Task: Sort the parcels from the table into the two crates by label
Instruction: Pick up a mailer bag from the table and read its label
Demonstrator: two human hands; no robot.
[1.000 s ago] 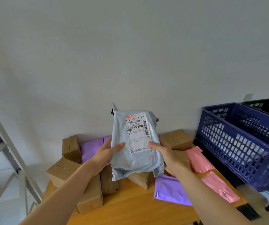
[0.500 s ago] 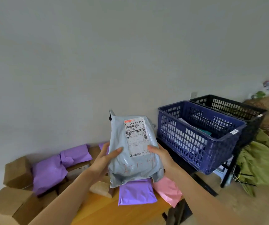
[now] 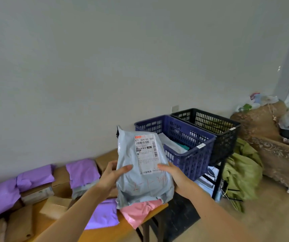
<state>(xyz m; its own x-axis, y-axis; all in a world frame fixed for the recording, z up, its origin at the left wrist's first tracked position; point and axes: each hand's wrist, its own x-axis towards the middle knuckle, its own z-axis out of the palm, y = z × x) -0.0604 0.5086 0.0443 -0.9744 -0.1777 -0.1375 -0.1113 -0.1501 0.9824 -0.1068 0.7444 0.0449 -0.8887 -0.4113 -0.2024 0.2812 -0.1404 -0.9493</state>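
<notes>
Both hands, left (image 3: 113, 173) and right (image 3: 172, 172), grip a grey parcel (image 3: 142, 169) upright by its sides, thumbs across its front, label facing the person. It hangs above the table's (image 3: 121, 230) right end, just before the blue crate (image 3: 183, 147); a black crate (image 3: 215, 130) sits beyond.

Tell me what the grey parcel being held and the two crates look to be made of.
Grey parcel: looks like thin plastic film, a soft poly mailer; it creases and sags, with a slight sheen and a stuck-on paper label. Blue crate and black crate: apparently rigid moulded plastic, matte, with slotted lattice walls. Both the left hand and the right hand grip the parcel.
</notes>
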